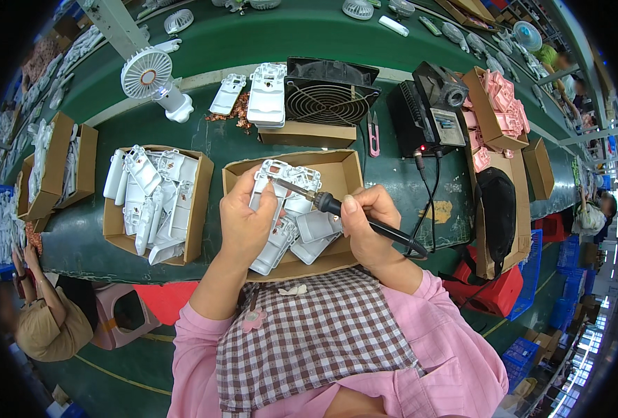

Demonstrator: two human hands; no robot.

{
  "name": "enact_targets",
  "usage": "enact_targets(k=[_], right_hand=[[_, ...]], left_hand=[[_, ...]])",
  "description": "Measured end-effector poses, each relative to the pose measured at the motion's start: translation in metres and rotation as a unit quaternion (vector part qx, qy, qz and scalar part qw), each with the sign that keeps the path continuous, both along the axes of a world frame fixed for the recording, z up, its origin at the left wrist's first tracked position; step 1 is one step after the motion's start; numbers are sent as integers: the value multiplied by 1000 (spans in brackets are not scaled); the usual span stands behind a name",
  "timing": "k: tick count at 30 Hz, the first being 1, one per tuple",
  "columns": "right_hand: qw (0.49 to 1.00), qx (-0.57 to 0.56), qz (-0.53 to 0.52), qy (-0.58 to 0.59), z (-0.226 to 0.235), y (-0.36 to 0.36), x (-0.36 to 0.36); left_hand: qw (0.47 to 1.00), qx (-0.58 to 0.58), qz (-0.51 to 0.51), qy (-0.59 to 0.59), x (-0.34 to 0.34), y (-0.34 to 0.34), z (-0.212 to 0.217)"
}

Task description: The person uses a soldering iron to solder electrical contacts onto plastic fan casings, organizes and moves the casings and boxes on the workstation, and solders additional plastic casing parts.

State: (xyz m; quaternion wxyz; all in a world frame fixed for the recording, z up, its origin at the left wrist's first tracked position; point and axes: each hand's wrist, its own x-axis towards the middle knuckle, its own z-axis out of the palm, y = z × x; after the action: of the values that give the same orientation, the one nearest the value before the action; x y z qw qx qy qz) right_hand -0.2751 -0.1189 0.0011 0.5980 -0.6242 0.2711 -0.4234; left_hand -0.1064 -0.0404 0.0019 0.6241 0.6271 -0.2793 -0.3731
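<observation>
My left hand (248,217) is closed on a white plastic housing (274,169), held over a cardboard box (348,171) in front of me. In my right hand (371,226) is a soldering iron (328,203) with a black handle. Its metal tip points left and meets the housing near a small copper-coloured spot; whether they touch I cannot tell. Below the hands, more white housings (316,226) lie in the box. The iron's cord runs right to a black soldering station (420,115) with a lit red light.
A box of white parts (197,209) stands left. Behind are a white handheld fan (149,76), a black ventilator (330,94), stacked white housings (267,97) and pink-handled snips (373,134). Pink parts (500,104) fill a box at right, near a black pouch (495,212). Another person (51,313) works far left.
</observation>
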Motion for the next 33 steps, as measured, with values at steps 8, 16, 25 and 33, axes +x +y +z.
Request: enact_targets(k=[8,16,25,33], right_hand=[[991,22,-41,-128,-6,4,0],[994,31,-36,-94,-3,0,-2],[999,31,-13,-43,1,-2,0],[998,39,-15,-38,0,-1,2]], left_hand=[[986,-31,25,-160,5,7,-11],[810,75,145,-563,65,82,38],[917,306,27,-254,165,155,17],[932,280,-5,-230,150,126,18]])
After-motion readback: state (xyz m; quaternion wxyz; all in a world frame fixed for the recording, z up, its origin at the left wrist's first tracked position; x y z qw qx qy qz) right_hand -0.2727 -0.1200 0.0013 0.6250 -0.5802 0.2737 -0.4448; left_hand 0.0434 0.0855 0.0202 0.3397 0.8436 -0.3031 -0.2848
